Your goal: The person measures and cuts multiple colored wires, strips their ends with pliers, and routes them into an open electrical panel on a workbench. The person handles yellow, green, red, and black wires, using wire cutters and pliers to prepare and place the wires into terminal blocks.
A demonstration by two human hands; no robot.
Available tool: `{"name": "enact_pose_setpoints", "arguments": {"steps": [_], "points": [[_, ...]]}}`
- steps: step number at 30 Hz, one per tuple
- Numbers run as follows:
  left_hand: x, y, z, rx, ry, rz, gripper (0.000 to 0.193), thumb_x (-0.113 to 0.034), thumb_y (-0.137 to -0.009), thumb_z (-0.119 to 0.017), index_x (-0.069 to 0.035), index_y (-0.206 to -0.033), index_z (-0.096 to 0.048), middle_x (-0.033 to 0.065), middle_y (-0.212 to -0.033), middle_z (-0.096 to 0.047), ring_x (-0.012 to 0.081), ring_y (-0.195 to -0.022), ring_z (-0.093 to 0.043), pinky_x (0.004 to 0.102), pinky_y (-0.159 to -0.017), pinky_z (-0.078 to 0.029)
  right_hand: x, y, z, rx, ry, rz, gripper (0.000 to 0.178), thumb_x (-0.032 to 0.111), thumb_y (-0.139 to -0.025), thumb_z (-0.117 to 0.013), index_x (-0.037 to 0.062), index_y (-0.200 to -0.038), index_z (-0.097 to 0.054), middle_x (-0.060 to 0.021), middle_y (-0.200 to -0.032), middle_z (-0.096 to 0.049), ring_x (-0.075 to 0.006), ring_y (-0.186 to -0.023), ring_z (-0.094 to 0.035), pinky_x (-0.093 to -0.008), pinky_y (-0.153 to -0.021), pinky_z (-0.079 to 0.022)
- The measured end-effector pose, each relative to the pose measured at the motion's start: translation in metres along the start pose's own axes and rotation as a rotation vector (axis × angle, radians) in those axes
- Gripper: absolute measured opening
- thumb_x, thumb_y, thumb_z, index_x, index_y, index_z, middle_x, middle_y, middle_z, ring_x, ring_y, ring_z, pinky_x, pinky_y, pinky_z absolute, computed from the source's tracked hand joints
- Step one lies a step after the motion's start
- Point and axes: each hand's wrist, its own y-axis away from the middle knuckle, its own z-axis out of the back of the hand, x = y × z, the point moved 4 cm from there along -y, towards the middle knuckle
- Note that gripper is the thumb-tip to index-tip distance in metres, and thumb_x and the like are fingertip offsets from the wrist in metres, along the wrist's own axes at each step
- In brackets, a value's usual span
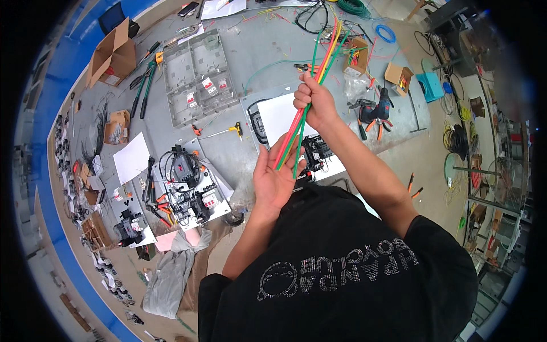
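My right hand (315,102) is closed round a bundle of long, straight red, yellow and green wires (327,57), which stands up above the fist and hangs down below it. Under the fist, the lower ends of the bundle lie against my left hand (274,179). That palm is turned up, with the thumb apart and the fingers loosely spread behind the wires. A white paper sheet (276,117) lies on a panel beneath my hands. Black electrical parts (317,153) on the same panel are partly covered by my left hand and the wires.
A grey plastic meter box (174,85) lies left of the paper, with a yellow-handled screwdriver (235,130) near it. At the right are a cordless drill (380,105) and small cartons (399,77). A wired panel (191,196) sits front left, beside green-handled cutters (147,85).
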Motion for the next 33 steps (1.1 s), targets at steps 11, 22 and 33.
{"name": "enact_pose_setpoints", "arguments": {"steps": [11,22,33], "points": [[0.047,-0.005,0.096,-0.084,-0.999,0.294,0.045,-0.027,-0.11,-0.055,-0.002,-0.147,-0.053,0.0145,-0.131,-0.069,0.0218,-0.115,-0.069,0.0359,-0.094,-0.057,0.053,-0.004,0.153,-0.308,0.8,-0.038,0.022,0.024,-0.098,-0.07,0.0063,-0.094,-0.057,0.0023,-0.065,-0.049,-0.0094,-0.048,-0.045,-0.029,-0.041,-0.033],[0.063,0.097,0.245,-0.69,-1.22,0.178,0.04,-0.027,-0.104,-0.063,0.002,-0.131,-0.066,0.0095,-0.108,-0.073,0.0183,-0.096,-0.07,0.0309,-0.079,-0.058,0.096,-0.021,0.375,-0.357,1.869,0.223,0.051,0.047,-0.084,-0.076,0.0055,-0.113,-0.073,-0.0204,-0.096,-0.074,-0.0413,-0.098,-0.071,-0.049,-0.082,-0.055],[0.199,0.221,0.411,-0.987,-0.86,0.389,0.029,-0.023,-0.101,-0.061,-0.001,-0.113,-0.075,0.0059,-0.089,-0.073,0.0147,-0.075,-0.068,0.0301,-0.061,-0.056,0.036,0.218,0.614,-0.14,1.812,-0.67,0.046,0.054,-0.088,-0.069,0.0114,-0.099,-0.082,-0.0183,-0.097,-0.077,-0.0366,-0.098,-0.073,-0.0467,-0.088,-0.057]]}}
